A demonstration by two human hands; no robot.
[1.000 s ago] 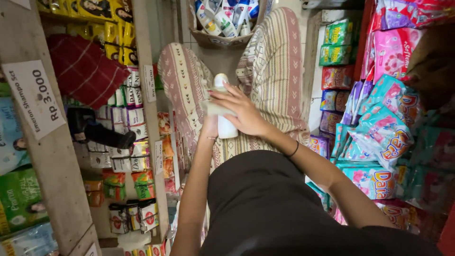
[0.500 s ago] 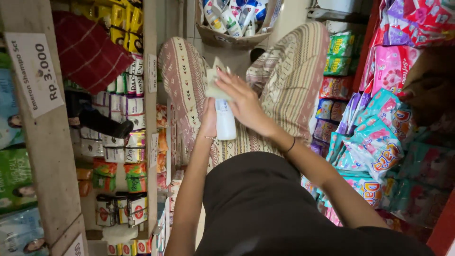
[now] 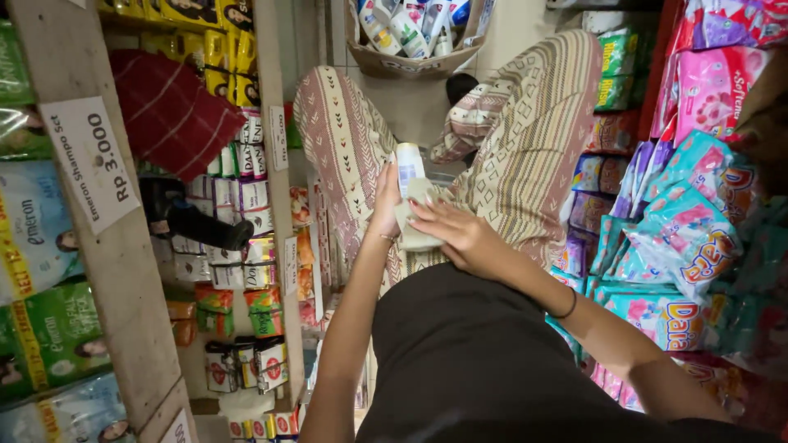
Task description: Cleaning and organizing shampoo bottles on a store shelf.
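My left hand (image 3: 382,202) grips a small white bottle (image 3: 408,162) from its left side and holds it upright in front of my chest. My right hand (image 3: 456,233) presses a pale folded cloth (image 3: 413,220) against the lower part of the bottle. The bottle's upper half sticks out above the cloth. A dark band circles my right wrist. Below the hands are legs in striped patterned fabric (image 3: 533,139).
A wooden shelf post (image 3: 107,246) on the left carries hanging sachet strips (image 3: 242,197) and a red checked cloth (image 3: 168,111). A basket of small bottles (image 3: 406,37) stands ahead. Pink and teal packets (image 3: 681,230) crowd the right side.
My right hand with the cloth has slid from the bottle's top down to its lower part, uncovering the upper half. The left hand keeps its grip.
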